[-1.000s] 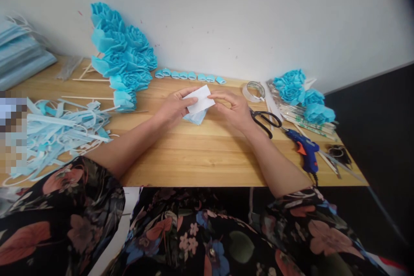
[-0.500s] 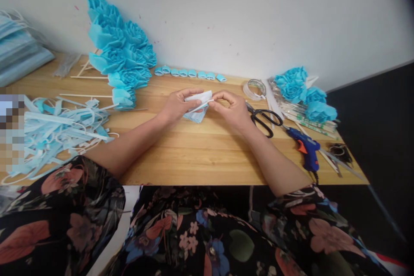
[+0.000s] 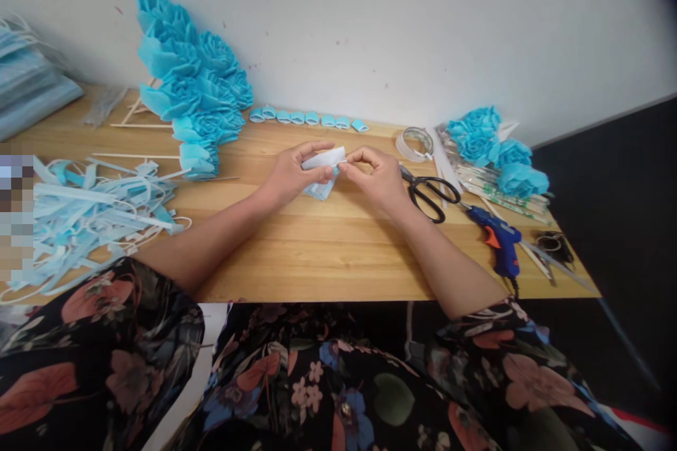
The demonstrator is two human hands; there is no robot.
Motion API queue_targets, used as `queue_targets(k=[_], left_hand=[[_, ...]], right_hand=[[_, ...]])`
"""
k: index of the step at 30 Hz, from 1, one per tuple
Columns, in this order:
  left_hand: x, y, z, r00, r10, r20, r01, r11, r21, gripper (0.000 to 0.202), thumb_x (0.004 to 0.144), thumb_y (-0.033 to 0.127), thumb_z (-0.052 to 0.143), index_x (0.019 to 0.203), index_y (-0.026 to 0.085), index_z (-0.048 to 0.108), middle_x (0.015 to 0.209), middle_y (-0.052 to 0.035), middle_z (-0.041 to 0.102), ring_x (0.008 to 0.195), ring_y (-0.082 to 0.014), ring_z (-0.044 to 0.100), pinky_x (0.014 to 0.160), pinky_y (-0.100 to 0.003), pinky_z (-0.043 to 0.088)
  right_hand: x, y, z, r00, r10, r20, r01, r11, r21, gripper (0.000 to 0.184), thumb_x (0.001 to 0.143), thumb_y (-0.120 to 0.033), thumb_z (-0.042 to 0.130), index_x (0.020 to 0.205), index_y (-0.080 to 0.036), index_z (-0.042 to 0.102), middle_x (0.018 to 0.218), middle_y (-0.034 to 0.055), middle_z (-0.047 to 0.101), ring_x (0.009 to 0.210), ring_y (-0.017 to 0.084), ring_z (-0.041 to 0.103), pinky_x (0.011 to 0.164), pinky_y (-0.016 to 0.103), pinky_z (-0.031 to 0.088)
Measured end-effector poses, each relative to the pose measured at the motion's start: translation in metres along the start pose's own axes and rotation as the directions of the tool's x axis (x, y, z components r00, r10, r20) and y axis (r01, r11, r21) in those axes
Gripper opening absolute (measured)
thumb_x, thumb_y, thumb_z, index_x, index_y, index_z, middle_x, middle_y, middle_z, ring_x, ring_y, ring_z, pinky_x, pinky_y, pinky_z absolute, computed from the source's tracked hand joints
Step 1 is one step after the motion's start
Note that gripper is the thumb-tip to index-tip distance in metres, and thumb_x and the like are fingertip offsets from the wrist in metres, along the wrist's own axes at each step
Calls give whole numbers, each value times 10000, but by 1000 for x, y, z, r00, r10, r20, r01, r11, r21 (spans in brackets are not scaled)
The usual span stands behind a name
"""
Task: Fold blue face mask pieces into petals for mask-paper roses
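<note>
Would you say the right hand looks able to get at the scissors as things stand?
Probably yes: the scissors lie beside the right hand, mostly uncovered, though that hand appears to be pinching the sheet and would likely need to let go first.

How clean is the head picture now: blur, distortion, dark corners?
Head view: slightly soft, so the white sheet between left hand and right hand lacks fine detail; head view again: upper right corner darkens to black; head view, left edge: coarse pixel blocks border the strip pile.
</note>
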State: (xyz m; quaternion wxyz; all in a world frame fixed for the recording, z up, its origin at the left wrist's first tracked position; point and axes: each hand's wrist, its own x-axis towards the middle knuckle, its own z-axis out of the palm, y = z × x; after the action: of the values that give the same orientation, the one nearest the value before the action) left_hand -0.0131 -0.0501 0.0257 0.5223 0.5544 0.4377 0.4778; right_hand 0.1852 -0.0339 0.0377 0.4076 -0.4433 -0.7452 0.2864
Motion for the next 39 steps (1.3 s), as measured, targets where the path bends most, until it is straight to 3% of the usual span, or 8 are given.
queue_targets(k=[6,10,14,18,23,26,30,39], left_hand=[[-1,4,2,998,-5,-64,8,999,54,472,782,144,743,1252,129,704,1109,-92,755,753,-131,717,717,-267,617],[-4,7,3,998,12,-63,-6,996,94,477,782,125,731,1258,121,708,1076,-95,752,656,-107,674,660,-250,581],[-5,7,3,993,102,-62,-88,976,197,427,761,114,734,1184,160,761,1188,-94,741,827,-156,710,787,-272,578],[-3,3,2,990,113,-87,-93,974,205,468,752,142,752,1218,193,746,1016,-48,751,715,-125,660,738,-254,548],[0,5,0,992,51,-115,-50,999,9,479,791,220,756,1263,179,685,705,25,655,533,-85,550,569,-211,472],[1,7,-3,997,-30,-70,30,999,-12,283,828,375,748,1005,155,738,684,-3,667,506,-85,552,531,-217,452],[1,7,-5,995,-81,-60,84,996,42,340,819,465,746,680,157,707,600,-28,650,476,-88,536,500,-229,405],[1,6,-6,994,-62,-91,65,997,35,296,771,438,761,659,166,724,583,-27,665,463,-86,516,484,-227,377]], right_hand=[[2,6,1,998,26,52,-33,989,142,183,818,-375,725,896,-219,670,885,15,726,843,170,660,861,348,529],[6,11,1,988,54,143,-91,959,267,511,763,-396,792,1231,-267,630,951,0,710,865,164,648,817,323,534],[4,8,1,979,81,186,-116,975,188,289,769,-455,788,885,-220,665,762,-31,607,709,130,530,669,281,453],[1,8,2,986,100,135,-116,987,112,403,827,-455,723,627,-210,472,611,-54,394,609,99,351,581,267,301],[4,14,2,993,97,62,-108,972,209,388,839,-498,723,683,-217,506,662,-38,469,657,116,434,608,264,371],[5,16,1,994,107,21,-109,971,214,381,843,-536,724,721,-223,545,704,-19,531,722,140,508,651,276,436],[5,15,1,993,113,22,-115,962,249,367,828,-523,742,719,-223,562,707,-19,560,720,139,529,667,282,464],[5,13,1,989,132,67,-146,935,323,302,786,-504,768,805,-215,684,802,-5,669,765,147,590,741,305,518]])
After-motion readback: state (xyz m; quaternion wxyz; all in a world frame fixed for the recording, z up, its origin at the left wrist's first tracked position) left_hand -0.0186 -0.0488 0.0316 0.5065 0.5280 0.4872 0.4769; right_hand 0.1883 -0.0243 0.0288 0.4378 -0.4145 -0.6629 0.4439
